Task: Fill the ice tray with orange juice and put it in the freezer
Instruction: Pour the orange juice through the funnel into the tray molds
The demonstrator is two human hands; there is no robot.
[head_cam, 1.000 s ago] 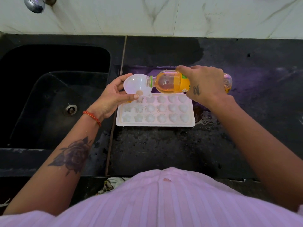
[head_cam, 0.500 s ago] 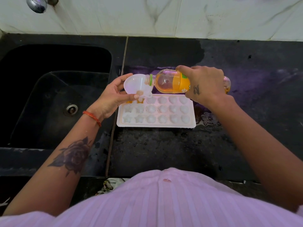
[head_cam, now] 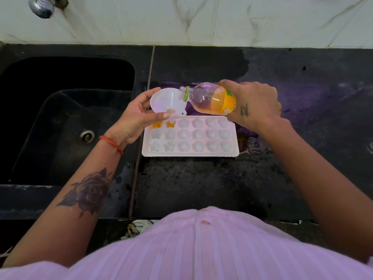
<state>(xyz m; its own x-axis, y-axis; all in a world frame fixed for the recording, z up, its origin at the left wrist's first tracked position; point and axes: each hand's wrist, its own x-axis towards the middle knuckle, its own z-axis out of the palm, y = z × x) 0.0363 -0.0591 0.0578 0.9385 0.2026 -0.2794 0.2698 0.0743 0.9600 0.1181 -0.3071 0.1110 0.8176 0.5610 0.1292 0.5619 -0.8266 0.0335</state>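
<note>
A white ice tray (head_cam: 189,153) with star and round moulds lies on the black counter. Its two far-left star cells hold orange juice; the other cells look pale. My left hand (head_cam: 134,120) grips a white funnel (head_cam: 164,101) over the tray's far-left corner. My right hand (head_cam: 253,105) grips a clear juice bottle (head_cam: 210,99), tipped almost flat, its open neck over the funnel's rim. The orange juice sits in the bottle's rear half, short of the neck.
A black sink (head_cam: 66,122) with a drain lies left of the tray, a chrome tap (head_cam: 41,6) above it. The dark counter (head_cam: 201,184) is wet to the right of the tray. A marble wall stands behind.
The bottle's neck has tipped up a little, so the juice has run back from the neck. The funnel has shifted slightly right, and two star cells now show orange.
</note>
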